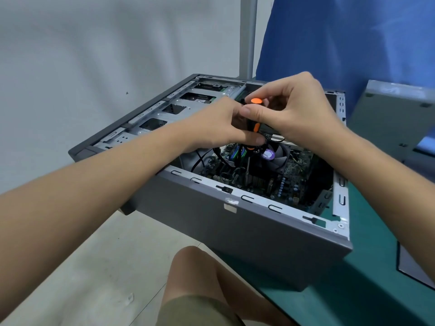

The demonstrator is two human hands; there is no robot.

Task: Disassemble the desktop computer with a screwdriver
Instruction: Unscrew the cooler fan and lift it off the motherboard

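I am gripping the black-and-orange-handled screwdriver (256,127) with both hands. My left hand (216,125) is curling round the lower handle and my right hand (296,109) is pinching the orange-capped top. Its shaft is pointing down into the open grey metal desktop computer case (235,222), just left of the black cooling fan (280,161). The case is lying on the green table mat (353,290), its left end jutting over the edge.

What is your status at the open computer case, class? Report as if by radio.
Left hand grips screwdriver low, right hand pinches its cap. Shaft down into computer case beside fan. Black cables close by shaft.
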